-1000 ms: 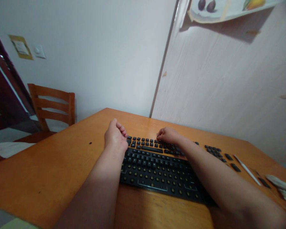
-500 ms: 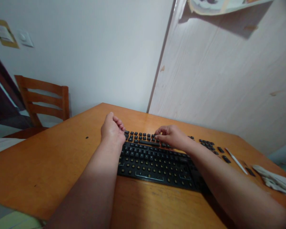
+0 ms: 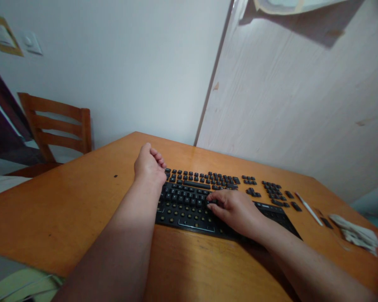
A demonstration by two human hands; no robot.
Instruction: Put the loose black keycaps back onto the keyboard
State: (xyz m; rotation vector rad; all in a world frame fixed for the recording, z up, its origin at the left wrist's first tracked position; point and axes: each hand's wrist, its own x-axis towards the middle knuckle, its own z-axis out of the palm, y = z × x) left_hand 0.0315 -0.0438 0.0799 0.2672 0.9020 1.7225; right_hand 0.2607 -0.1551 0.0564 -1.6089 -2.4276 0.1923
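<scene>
A black keyboard (image 3: 189, 209) lies on the table, its upper rows fitted with keycaps and its lower rows showing bare switch stems. Thumb and forefinger of my right hand (image 3: 236, 209) are pinched at the end of a fitted row, closed on a small black keycap that the fingers mostly hide. My left hand (image 3: 149, 165) rests beside the keyboard's far left corner, fingers curled towards the palm; I see nothing in it. Loose keycaps (image 3: 220, 180) lie in rows behind the keyboard, a long space bar (image 3: 197, 184) among them.
More loose keycaps (image 3: 272, 191) lie at the right, near a white pen-like stick (image 3: 308, 208) and a crumpled pale cloth (image 3: 355, 235). One small dark piece (image 3: 115, 176) sits on the table's left. A wooden chair (image 3: 58, 126) stands beyond the left edge; walls rise behind.
My right hand has moved from the loose keycaps nearer to me, onto the keyboard. My left hand has stayed almost where it was. The view has shifted slightly.
</scene>
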